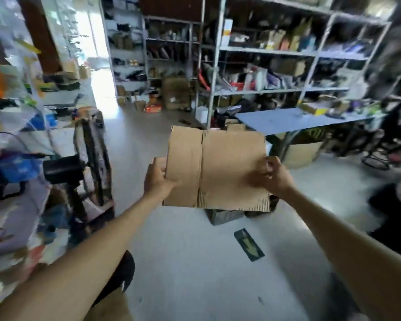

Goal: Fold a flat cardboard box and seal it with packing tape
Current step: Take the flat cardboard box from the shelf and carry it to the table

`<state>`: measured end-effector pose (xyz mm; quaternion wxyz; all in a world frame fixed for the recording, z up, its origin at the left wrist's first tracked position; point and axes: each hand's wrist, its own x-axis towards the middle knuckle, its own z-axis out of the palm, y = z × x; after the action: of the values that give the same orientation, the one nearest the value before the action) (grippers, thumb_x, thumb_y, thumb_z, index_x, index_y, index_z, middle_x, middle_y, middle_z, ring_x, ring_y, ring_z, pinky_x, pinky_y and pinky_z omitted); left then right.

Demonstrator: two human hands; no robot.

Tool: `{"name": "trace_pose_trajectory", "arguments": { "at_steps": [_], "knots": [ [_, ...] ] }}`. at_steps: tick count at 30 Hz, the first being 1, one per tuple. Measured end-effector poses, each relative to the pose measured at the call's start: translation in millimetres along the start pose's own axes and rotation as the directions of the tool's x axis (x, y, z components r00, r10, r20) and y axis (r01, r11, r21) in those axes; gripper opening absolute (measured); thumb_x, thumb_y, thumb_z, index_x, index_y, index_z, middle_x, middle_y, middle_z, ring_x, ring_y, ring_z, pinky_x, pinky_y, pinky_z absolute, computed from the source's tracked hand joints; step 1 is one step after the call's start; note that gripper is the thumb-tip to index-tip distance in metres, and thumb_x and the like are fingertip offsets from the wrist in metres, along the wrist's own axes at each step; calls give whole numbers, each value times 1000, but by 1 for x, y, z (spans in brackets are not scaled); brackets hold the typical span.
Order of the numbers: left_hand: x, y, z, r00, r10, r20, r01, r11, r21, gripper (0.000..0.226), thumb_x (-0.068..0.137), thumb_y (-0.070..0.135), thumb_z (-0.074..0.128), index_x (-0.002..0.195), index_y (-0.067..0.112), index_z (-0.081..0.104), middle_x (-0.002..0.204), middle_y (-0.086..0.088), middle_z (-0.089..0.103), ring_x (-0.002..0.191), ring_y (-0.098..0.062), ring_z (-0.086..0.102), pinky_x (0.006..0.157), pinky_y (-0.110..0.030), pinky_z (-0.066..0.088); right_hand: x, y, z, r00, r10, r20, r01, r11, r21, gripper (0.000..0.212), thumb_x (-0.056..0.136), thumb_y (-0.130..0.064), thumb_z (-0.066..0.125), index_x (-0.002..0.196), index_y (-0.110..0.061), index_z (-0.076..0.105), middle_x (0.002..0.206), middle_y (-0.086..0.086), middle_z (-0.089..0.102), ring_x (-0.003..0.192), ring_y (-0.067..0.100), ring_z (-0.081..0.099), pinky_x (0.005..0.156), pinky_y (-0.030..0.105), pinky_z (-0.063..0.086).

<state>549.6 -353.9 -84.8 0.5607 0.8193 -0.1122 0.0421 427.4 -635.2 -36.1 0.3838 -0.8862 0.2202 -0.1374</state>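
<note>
Box: a flat cardboard box [218, 167] is held up in the air above the floor [195, 262], its face turned to the camera, a vertical crease seen left of its middle.
Left hand [159, 178]: the box's left edge is gripped, thumb on the front, fingers behind.
Right hand [274, 174]: the box's right edge is pinched between curled fingers; the hand is blurred.
Table [294, 119]: a blue-topped table is seen beyond the box, to its right.
Shelves [264, 54]: cluttered metal shelves are seen behind the box.
Floor item: a dark flat packet [249, 244] lies below the box.
</note>
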Motion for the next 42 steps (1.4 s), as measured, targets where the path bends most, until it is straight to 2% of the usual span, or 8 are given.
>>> {"name": "trace_pose_trajectory", "arguments": {
  "at_steps": [3,6,10,13,18,23,35,42],
  "knots": [
    [13,38,98,985,38,170,-34,999,-24,69,57,8,84,115,23,51,97,3,59,90,-22,59,71,-31,46,4,79,-61,982,135,-131,-132,991,35,95,45,-51,87,122,-29,36,99,7,64,93,36,64,79,50,54],
    [16,65,168,959,109,261,-95,993,-67,72,56,5,86,117,15,49,98,-1,56,93,-27,57,68,-27,44,-9,107,-109,949,181,-258,-203,977,-61,76,66,-26,82,127,-16,39,90,8,61,90,36,63,72,44,51],
    [19,99,253,920,110,376,-76,992,-104,64,66,-8,77,119,8,44,103,-7,52,91,-22,52,50,-7,35,-8,149,-164,888,271,-372,-331,937,-108,65,74,-17,77,129,-14,42,87,7,59,84,29,59,65,32,41],
    [39,109,301,900,115,420,-104,993,-51,67,61,3,84,113,18,45,100,-3,54,92,-27,58,67,-26,45,11,174,-187,850,297,-435,-375,921,-103,68,70,-19,78,129,-17,42,94,12,66,84,32,62,68,36,50],
    [96,118,370,868,124,480,-134,991,-13,72,51,15,86,101,37,39,107,-10,55,93,-29,59,78,-41,52,67,207,-205,831,351,-432,-420,905,-73,71,71,-15,77,131,-19,39,95,13,66,80,31,65,67,39,56],
    [166,128,436,829,152,538,-171,985,-15,70,65,10,83,122,18,44,117,-11,54,102,-27,55,76,-34,45,141,234,-213,798,348,-491,-435,898,-70,68,73,-9,74,131,-15,40,91,12,62,84,35,63,69,41,54],
    [321,157,579,779,144,611,-189,982,9,72,67,16,84,124,21,41,119,-8,56,102,-24,56,81,-36,47,328,285,-260,751,420,-509,-509,860,-43,74,67,-18,81,129,-20,41,99,10,65,92,30,62,80,40,54],
    [409,169,701,772,121,624,-151,988,-4,74,69,10,82,129,18,40,118,-7,57,96,-19,52,75,-30,42,460,362,-295,759,424,-493,-507,861,-40,78,65,-20,83,131,-21,40,104,11,65,91,30,62,72,32,50]
  ]
}}
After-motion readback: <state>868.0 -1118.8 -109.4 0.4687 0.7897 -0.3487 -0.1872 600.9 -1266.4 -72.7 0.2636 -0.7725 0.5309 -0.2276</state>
